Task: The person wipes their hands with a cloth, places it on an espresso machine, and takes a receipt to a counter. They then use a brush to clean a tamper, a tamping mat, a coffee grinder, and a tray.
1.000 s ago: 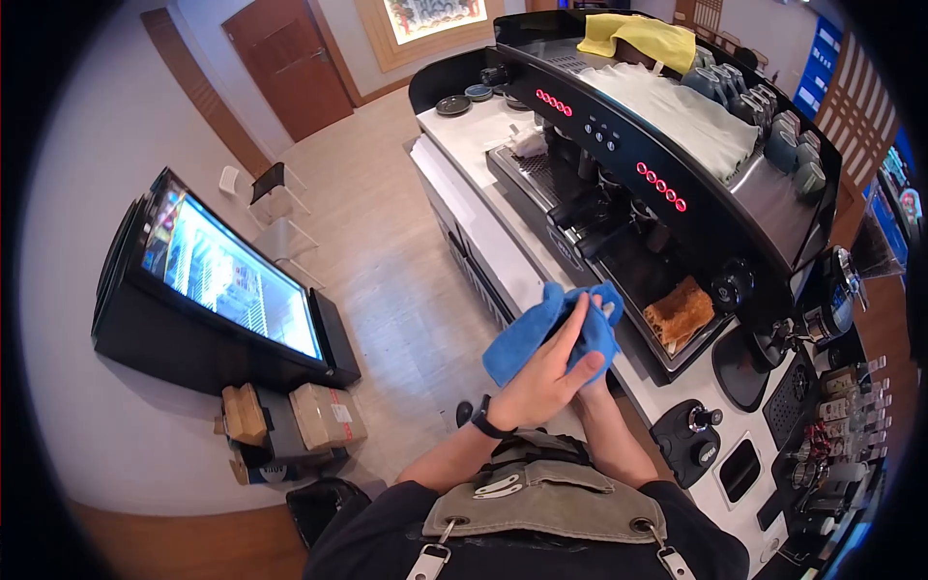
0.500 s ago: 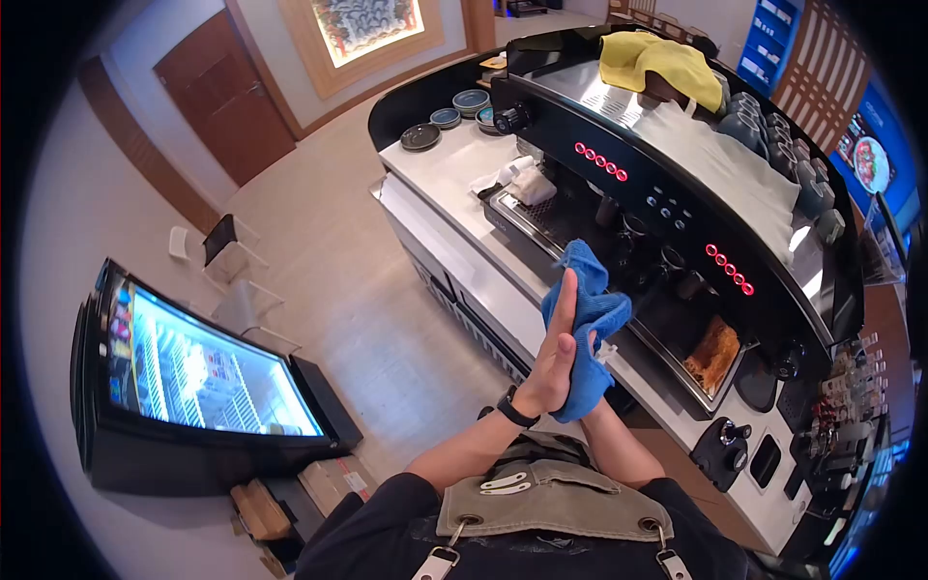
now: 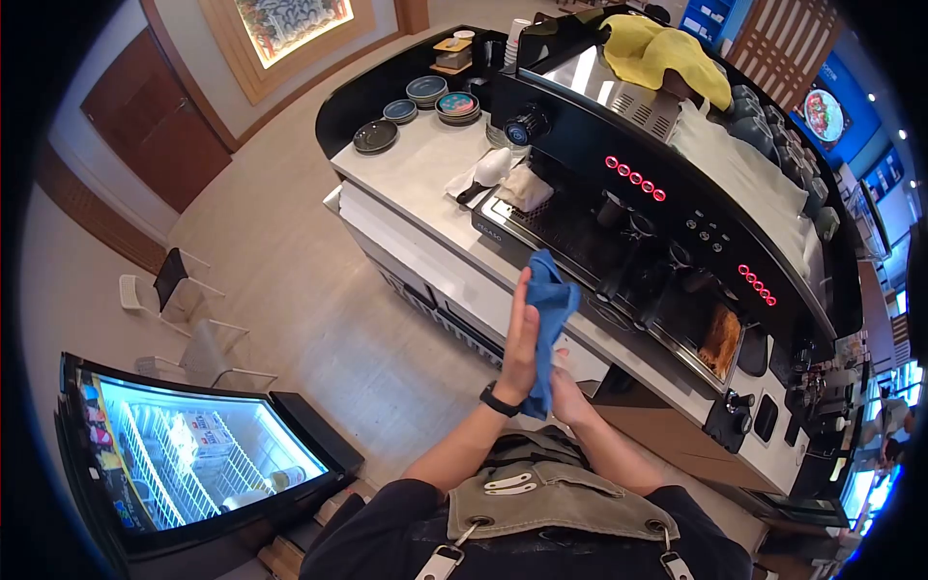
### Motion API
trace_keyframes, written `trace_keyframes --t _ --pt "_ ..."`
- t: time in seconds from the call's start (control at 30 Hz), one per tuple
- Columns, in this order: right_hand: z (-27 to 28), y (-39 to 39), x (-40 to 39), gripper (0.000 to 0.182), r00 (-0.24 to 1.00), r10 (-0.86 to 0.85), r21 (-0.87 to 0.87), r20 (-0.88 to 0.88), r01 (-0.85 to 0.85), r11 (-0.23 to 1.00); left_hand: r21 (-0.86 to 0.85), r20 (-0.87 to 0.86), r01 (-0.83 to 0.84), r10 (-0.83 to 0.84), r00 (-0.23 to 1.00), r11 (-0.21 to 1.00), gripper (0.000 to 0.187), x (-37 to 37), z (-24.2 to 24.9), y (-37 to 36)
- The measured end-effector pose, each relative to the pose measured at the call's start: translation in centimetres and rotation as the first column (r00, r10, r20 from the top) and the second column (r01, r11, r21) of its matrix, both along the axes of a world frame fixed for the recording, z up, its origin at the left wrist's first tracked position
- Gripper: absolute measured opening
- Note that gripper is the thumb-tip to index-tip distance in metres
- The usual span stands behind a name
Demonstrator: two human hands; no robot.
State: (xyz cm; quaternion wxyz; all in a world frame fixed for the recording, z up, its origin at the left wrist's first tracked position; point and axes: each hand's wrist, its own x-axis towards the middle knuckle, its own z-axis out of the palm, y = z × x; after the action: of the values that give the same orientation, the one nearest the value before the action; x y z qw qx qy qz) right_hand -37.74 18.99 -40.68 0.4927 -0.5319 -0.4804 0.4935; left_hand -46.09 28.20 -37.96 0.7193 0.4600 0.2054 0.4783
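In front of my chest I hold a blue cloth between both hands. My left hand presses it from the left, fingers straight and together, pointing up. Behind the lower part of the cloth is my right hand; the cloth covers most of its fingers. Just beyond the hands stands a black espresso machine with red-lit buttons. On its drip tray lies a folded whitish cloth, and farther right a brown-stained cloth.
Stacked plates and a dark plate sit on the white counter. A yellow cloth and cups top the machine. At lower left stands a lit display fridge, with chairs behind it.
My view has shifted, bringing more of the plates and the counter's left end into sight. The blue cloth now hangs flatter and narrower between my hands, and more of my right hand shows.
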Motion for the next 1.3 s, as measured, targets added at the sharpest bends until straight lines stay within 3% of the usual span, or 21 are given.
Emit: trace_keyframes --t 0.07,0.13,0.17,0.27,0.3,0.4,0.43,0.53,0.63,0.67,0.73,0.83,0.9,0.93,0.97,1.07,1.13,1.17,1.2,1.27,1.3 --pt "-0.5 0.5 0.2 0.078 0.997 -0.078 0.113 0.028 0.074 0.991 0.03 0.03 -0.095 0.094 0.995 0.995 0.078 0.2 -2.1 1.6" --pt "3.2 1.7 -1.1 0.074 0.956 -0.156 0.217 -0.248 0.212 0.953 -0.004 0.052 -0.167 0.167 0.985 0.986 0.074 0.5 -2.6 2.0" --pt "2.6 2.1 -1.9 0.068 0.811 -0.213 0.137 -0.545 0.336 0.932 0.027 0.096 -0.128 0.125 0.987 0.991 0.068 0.4 -3.8 1.9" --pt "1.5 3.4 -3.1 0.064 0.436 -0.405 -0.264 -0.804 0.348 0.899 -0.129 -0.034 0.002 -0.007 0.999 0.992 0.059 -1.0 -3.3 1.9" --pt "0.7 3.7 -2.6 0.061 0.424 -0.246 -0.147 -0.872 0.254 0.956 -0.16 -0.03 -0.035 0.031 0.999 0.987 0.044 -1.0 -3.2 2.0" --pt "-3.0 3.5 -3.5 0.067 0.685 -0.41 -0.178 -0.602 0.385 0.906 -0.163 -0.163 -0.163 0.136 0.977 0.973 0.036 -1.1 -7.0 1.9" --pt "-2.5 3.5 -3.5 0.059 0.671 -0.351 -0.178 -0.653 0.315 0.932 -0.127 -0.172 -0.208 0.185 0.968 0.97 0.031 -1.0 -7.2 2.0" --pt "-3.1 3.6 -2.8 0.046 0.804 -0.19 -0.108 -0.563 0.156 0.982 -0.182 -0.139 -0.214 0.191 0.972 0.96 0.03 -1.9 -6.2 2.2" --pt "-1.7 4.2 0.1 0.036 0.913 -0.112 -0.084 -0.393 0.086 0.993 -0.109 -0.066 -0.054 0.047 0.997 0.993 0.034 -3.6 -4.5 3.0" --pt "-1.0 4.4 1.2 0.034 0.946 -0.084 -0.105 -0.314 0.054 0.993 0.002 -0.12 -0.025 0.025 0.992 1.0 0.037 -4.7 -3.8 3.9" --pt "2.6 4.9 1.0 0.031 0.915 -0.18 -0.046 -0.362 0.175 0.983 0.215 -0.237 0.054 -0.002 0.972 0.975 0.043 -7.2 -1.9 6.6" --pt "4.0 5.3 2.4 0.035 0.946 -0.225 -0.055 -0.232 0.219 0.974 0.678 -0.457 0.112 0.298 0.838 0.727 0.051 -7.9 2.9 9.7" --pt "6.1 6.1 1.9 0.037 0.982 -0.156 0.044 -0.11 0.161 0.986 0.315 -0.436 0.474 -0.318 0.842 0.822 0.057 -6.6 4.4 11.4" --pt "7.5 6.2 2.1 0.038 0.991 -0.131 0.084 -0.042 0.134 0.987 0.133 -0.325 0.661 -0.598 0.733 0.738 0.06 -5.9 5.2 12.1" --pt "8.6 6.2 3.0 0.039 0.992 -0.104 0.016 -0.072 0.105 0.994 0.053 -0.46 0.793 -0.69 0.558 0.607 0.061 -6.0 7.1 13.2" --pt "12.7 6.7 5.6 0.044 0.972 -0.083 -0.104 -0.218 0.061 0.993 0.096 -0.506 0.822 -0.684 0.526 0.561 0.039 -5.5 11.6 14.1" --pt "15.3 5.9 6.5 0.048 0.979 -0.056 -0.01 -0.194 0.055 0.998 0.195 -0.547 0.773 -0.587 0.597 0.604 0.029 -4.7 13.8 14.7" --pt "14.1 6.0 7.7 0.042 0.998 -0.027 0.132 -0.051 0.033 0.991 0.2 -0.534 0.761 -0.582 0.613 0.618 0.02 -4.1 14.9 14.8" --pt "15.3 5.4 7.6 0.041 0.986 -0.098 0.145 0.136 0.078 0.986 0.305 -0.535 0.729 -0.523 0.663 0.613 0.021 -3.3 15.7 14.8" --pt "18.5 4.1 7.0 0.042 0.843 -0.237 0.189 0.482 0.164 0.968 0.378 -0.466 0.696 -0.524 0.713 0.611 0.021 -1.5 17.6 14.5" --pt "18.4 4.0 7.8 0.047 0.837 -0.289 0.27 0.465 0.177 0.946 0.425 -0.473 0.678 -0.491 0.731 0.6 0.02 -0.7 18.4 14.3"
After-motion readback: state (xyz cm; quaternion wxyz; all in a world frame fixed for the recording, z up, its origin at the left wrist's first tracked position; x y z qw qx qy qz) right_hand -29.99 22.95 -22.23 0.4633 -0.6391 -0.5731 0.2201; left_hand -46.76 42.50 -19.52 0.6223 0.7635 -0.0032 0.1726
